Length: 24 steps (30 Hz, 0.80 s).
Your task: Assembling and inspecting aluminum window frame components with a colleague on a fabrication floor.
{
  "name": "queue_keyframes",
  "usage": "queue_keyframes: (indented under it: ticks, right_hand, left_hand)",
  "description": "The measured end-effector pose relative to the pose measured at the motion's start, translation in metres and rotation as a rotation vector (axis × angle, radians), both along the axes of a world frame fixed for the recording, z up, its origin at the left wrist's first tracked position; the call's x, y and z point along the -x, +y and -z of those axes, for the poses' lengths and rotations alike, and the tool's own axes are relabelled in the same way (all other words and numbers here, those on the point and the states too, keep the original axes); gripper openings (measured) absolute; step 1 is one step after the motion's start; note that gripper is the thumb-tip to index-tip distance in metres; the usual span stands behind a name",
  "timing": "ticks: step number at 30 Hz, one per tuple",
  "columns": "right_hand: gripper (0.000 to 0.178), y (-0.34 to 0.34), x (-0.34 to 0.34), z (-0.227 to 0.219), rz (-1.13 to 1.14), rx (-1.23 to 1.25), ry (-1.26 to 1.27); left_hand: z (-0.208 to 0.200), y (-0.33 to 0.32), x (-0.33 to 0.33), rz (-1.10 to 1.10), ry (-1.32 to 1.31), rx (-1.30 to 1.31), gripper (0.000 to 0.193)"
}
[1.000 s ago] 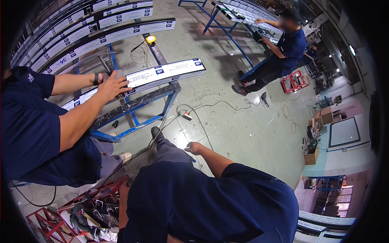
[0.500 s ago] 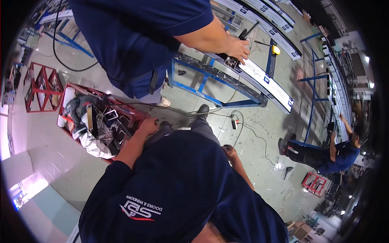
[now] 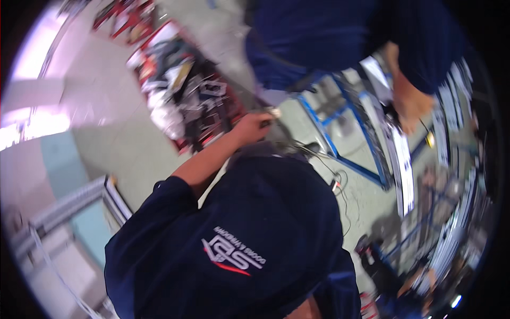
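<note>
My left hand (image 3: 254,128) reaches forward from the dark blue sleeve, its fingers loosely curled in with nothing visible in them. It is held in the air, just right of the near end of a red toolbox (image 3: 232,109). Metal profile pieces, a grey and red power tool (image 3: 169,53) and a crumpled white bag (image 3: 163,109) fill that box. My right hand is hidden behind my body. The picture is smeared by motion.
A person in dark blue (image 3: 324,37) stands close ahead, a hand (image 3: 411,109) at a long white-faced profile (image 3: 401,159) by a blue metal stand (image 3: 361,170). Cables (image 3: 342,178) lie on the floor. Another red box (image 3: 130,24) stands far left. A second person (image 3: 396,284) works at lower right.
My view has swung left, so the toolbox and the near person appear further right. My left arm is stretched further forward. My right hand has gone out of sight.
</note>
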State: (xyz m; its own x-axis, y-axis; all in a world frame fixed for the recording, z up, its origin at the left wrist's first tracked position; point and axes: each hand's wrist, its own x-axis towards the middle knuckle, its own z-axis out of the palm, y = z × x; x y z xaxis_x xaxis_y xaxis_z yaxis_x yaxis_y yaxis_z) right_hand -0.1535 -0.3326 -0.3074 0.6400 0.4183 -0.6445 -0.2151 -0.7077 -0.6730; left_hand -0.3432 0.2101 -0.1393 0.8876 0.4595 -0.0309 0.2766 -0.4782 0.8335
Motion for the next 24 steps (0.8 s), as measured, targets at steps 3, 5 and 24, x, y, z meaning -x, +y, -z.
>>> queue_keyframes:
  ticks: [3,5,24]
  right_hand:
    - [0.054,0.047,-0.018,-0.058,-0.193,0.045,-0.042]
    - [0.053,0.06,-0.034,-0.088,-0.263,0.089,-0.107]
    - [0.051,0.081,-0.101,-0.183,-0.175,0.293,-0.262]
  left_hand:
    - [-0.057,0.011,0.034,-0.201,-0.133,-0.052,0.029]
    - [-0.063,0.028,0.08,-0.533,-0.195,-0.103,0.024]
    - [-0.027,0.358,0.202,-0.966,0.947,-0.414,0.087]
